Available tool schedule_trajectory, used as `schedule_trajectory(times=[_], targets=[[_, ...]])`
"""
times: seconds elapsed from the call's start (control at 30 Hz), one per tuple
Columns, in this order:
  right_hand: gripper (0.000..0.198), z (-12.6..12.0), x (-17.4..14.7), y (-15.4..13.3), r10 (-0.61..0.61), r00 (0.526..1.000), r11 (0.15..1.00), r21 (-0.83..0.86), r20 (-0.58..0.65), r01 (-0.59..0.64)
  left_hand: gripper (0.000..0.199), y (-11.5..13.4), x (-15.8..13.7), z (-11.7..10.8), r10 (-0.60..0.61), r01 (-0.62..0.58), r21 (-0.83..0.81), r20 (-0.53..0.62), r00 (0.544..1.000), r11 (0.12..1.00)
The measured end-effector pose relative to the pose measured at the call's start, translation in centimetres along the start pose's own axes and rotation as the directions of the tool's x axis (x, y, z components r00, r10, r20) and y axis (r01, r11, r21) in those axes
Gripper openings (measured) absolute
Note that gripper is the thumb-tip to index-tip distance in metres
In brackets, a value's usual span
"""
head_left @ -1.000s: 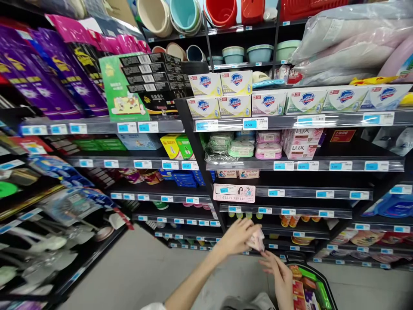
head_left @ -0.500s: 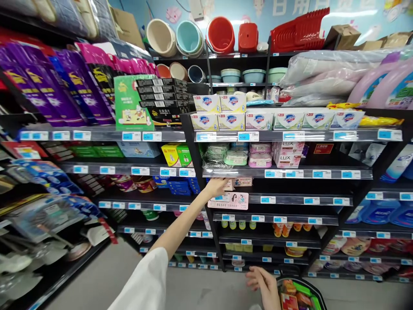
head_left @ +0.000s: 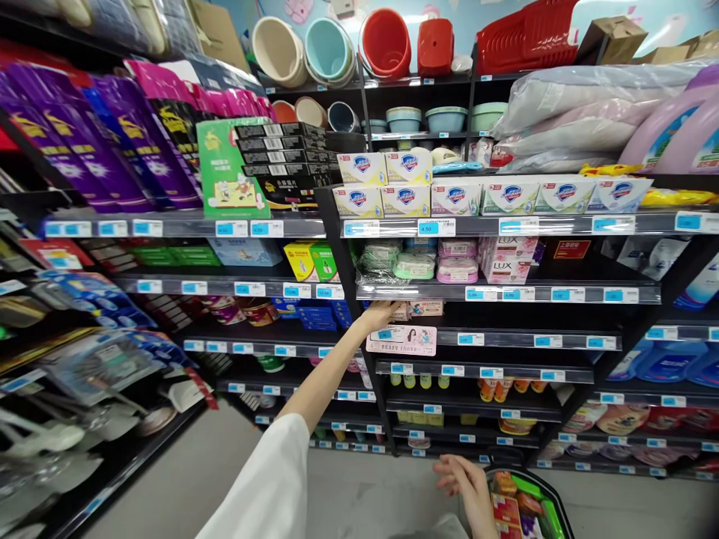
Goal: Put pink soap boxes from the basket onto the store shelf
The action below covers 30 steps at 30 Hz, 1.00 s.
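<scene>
My left hand point(head_left: 380, 317) reaches into the shelf gap under the wrapped soaps, at the pale pink boxes point(head_left: 425, 308). Its fingertips are at the nearest box, partly hidden by the shelf lip and too small to show whether they grip. Below that hand, a pink promotional card point(head_left: 401, 340) hangs on the shelf edge. My right hand point(head_left: 467, 486) hangs low in front of me, fingers loosely apart and holding nothing. Just right of it stands a black shopping basket point(head_left: 553, 498) with several colourful packages point(head_left: 505, 510) inside.
Safeguard soap boxes point(head_left: 407, 201) line the upper shelf, with LUX boxes point(head_left: 508, 268) below. Purple packages point(head_left: 84, 150) and a green box point(head_left: 230, 168) stand to the left. Kitchen utensils point(head_left: 50, 442) hang at lower left. Buckets point(head_left: 329, 58) sit on top. Grey floor point(head_left: 348, 479) lies below.
The view has shifted slightly, and the shelves appear a little closer. My left hand stays at the pink boxes. My right hand hangs in about the same place beside the basket.
</scene>
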State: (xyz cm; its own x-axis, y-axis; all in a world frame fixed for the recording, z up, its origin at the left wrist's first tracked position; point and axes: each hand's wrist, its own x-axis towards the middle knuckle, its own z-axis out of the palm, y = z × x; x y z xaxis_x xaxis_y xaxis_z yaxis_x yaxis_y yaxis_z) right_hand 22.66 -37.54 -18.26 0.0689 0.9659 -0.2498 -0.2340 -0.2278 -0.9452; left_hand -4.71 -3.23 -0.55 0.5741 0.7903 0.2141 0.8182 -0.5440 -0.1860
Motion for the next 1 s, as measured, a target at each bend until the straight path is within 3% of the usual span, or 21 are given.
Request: schedule_trajectory(times=[0.33,0.6,0.9,1.0], targets=[[0.067,-0.1,-0.5,0.3,0.003,1.000,1.000,0.021,-0.026,-0.002,0.068,0.4,-1.3,0.8,-0.103,0.103,-0.009,-0.050,0.993,0.995],[0.068,0.5,-1.0,-0.3,0.025,0.999,1.000,0.001,-0.021,-0.025,0.062,1.0,-1.0,1.1,-0.113,0.111,-0.059,-0.043,0.993,0.992],[0.060,1.1,-1.0,0.7,0.087,0.996,0.994,0.070,-0.011,-0.086,0.058,1.7,-1.7,-0.6,-0.102,0.098,-0.059,-0.065,0.993,0.993],[0.054,-0.2,-0.5,2.3,0.165,0.981,0.974,0.172,-0.099,-0.147,0.065,2.8,-2.7,-1.8,-0.038,0.027,-0.080,-0.139,0.990,0.996]])
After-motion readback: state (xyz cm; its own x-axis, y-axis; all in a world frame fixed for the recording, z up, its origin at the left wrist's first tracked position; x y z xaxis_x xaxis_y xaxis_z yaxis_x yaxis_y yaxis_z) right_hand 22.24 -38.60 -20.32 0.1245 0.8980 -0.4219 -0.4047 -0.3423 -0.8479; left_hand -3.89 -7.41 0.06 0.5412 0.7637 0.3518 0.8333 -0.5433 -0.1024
